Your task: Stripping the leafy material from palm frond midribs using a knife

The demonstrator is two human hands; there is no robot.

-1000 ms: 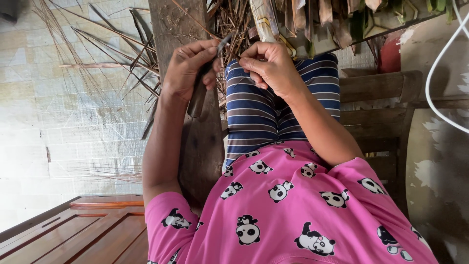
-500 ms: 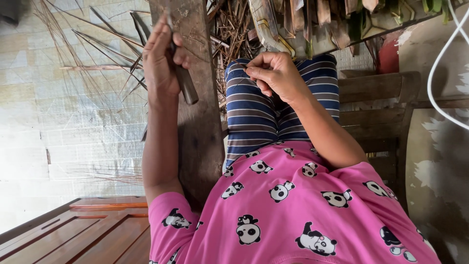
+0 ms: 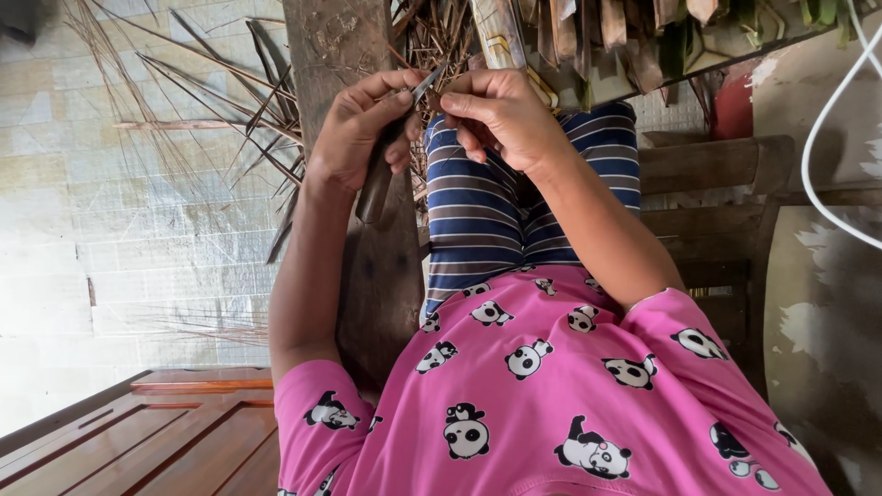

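At my far left the loose dry strips [image 3: 211, 119] lie fanned over the pale tiled floor, beside the upright wooden plank [image 3: 335, 37] that runs along my leg. Half a second ago my left hand [image 3: 354, 138] was raised up against that plank, well apart from my other hand. Now it has swung back in toward the middle. It is closed tight around the dark handle of the knife [image 3: 377, 184], thumb on top, and the blade points right so that its tip meets my right fingers.

My right hand [image 3: 505, 115] has hardly moved. It sits over my striped shorts [image 3: 478, 202], thumb and forefinger pinched narrow on a thin strip [image 3: 439, 92]; I cannot tell how long the piece is, since the hand hides most of it. With blade and strip touching again, I judge that I am setting up another cut or scrape on the same piece.

Above my right hand hangs the bundle of dry stems [image 3: 551, 28]. Further right are the wooden bench [image 3: 707, 165] and a white cable [image 3: 818, 156].
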